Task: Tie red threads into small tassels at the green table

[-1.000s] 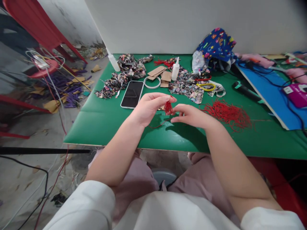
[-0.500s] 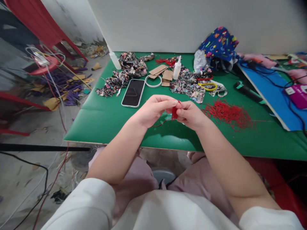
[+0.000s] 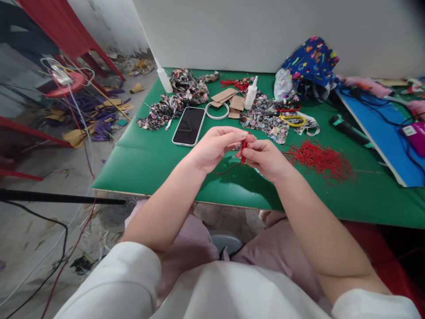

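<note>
Above the near part of the green table (image 3: 142, 164), my two hands meet at a small red thread tassel (image 3: 244, 153). My left hand (image 3: 217, 146) pinches its upper end between thumb and fingers. Lower down, my right hand (image 3: 264, 157) is closed on the tassel's strands with thumb and forefinger. A loose red thread (image 3: 227, 170) trails to the left from beneath the tassel. To the right of my right hand lies a tangled heap of red threads (image 3: 320, 159). Fingers partly cover the tassel's top.
Behind my hands are a phone (image 3: 189, 126), a white ring (image 3: 217, 110), cardboard pieces (image 3: 224, 96), glue bottles (image 3: 250, 94) and yellow-handled scissors (image 3: 294, 119) on patterned fabric (image 3: 265, 122). A blue board (image 3: 375, 133) with cables lies at right. Red stool with wires (image 3: 68, 86) stands left.
The fingers of my right hand have shifted on the tassel, and its strands now look narrower and more gathered. The whole view has swung slightly to the left.
</note>
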`<state>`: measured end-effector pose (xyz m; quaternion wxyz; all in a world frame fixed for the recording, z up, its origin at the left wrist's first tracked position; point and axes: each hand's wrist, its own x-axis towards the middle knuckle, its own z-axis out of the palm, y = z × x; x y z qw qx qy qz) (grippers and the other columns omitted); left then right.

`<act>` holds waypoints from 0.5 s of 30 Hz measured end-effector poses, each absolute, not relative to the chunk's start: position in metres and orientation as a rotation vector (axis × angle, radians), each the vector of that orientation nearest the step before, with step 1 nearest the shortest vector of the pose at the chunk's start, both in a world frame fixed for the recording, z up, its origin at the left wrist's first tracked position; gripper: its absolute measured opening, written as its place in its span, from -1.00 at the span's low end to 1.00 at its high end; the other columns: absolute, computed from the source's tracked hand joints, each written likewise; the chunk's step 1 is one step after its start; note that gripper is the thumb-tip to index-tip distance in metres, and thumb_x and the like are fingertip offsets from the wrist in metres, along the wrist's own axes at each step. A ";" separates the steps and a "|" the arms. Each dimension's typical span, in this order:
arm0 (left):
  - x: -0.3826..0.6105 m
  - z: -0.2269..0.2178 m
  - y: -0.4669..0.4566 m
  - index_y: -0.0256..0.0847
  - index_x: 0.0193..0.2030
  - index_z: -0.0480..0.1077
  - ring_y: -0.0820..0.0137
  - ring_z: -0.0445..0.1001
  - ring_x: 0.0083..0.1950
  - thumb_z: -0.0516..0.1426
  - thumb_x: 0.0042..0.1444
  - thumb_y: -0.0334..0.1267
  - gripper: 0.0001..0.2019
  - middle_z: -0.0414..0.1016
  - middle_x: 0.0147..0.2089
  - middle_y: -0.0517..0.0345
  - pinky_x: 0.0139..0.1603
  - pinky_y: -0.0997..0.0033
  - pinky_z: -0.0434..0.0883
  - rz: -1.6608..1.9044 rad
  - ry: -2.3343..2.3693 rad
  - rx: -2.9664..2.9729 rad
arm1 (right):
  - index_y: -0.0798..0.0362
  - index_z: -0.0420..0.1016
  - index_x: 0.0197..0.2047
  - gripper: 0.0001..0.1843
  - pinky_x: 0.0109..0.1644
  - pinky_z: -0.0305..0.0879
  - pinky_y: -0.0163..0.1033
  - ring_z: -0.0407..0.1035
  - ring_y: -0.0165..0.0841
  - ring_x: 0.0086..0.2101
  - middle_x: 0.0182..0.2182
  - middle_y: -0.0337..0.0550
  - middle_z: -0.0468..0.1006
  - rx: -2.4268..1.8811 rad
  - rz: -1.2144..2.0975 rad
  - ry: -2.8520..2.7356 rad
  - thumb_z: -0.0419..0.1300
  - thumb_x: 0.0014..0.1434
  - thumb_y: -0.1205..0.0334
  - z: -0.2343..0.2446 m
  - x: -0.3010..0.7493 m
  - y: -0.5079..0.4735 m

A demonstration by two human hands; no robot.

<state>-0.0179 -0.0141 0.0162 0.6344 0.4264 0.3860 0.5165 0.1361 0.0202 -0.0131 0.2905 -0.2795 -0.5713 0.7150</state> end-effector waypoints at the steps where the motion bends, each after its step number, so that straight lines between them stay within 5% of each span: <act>1: -0.019 0.016 -0.014 -0.25 -0.44 0.52 0.52 0.43 -0.42 0.23 -0.07 -0.23 -0.87 0.54 -0.40 0.16 -0.37 0.49 0.34 1.180 0.895 0.981 | 0.14 0.54 -0.45 -0.73 -0.63 -0.31 -0.38 -0.12 -0.64 -0.70 -0.73 -0.40 0.14 -0.753 1.886 -1.540 0.31 -0.05 0.06 -0.013 0.136 0.020; 9: -0.020 0.017 -0.012 -0.29 -0.42 0.52 0.54 0.37 -0.50 0.19 -0.03 -0.24 -0.85 0.49 -0.49 0.16 -0.52 0.53 0.27 1.189 1.006 0.933 | 0.15 0.50 -0.40 -0.72 -0.73 -0.09 -0.43 0.16 -0.62 -0.73 -0.49 -0.17 0.55 -0.733 1.906 -1.586 0.23 0.05 0.06 -0.008 0.135 0.019; 15: -0.023 0.018 -0.010 -0.30 -0.44 0.48 0.55 0.42 -0.45 0.19 -0.04 -0.26 -0.87 0.50 -0.43 0.18 -0.40 0.55 0.34 1.251 1.005 0.873 | 0.15 0.47 -0.39 -0.77 -0.78 0.00 -0.45 0.18 -0.61 -0.80 -0.45 -0.14 0.60 -0.780 1.898 -1.585 0.21 0.06 0.12 -0.005 0.131 0.015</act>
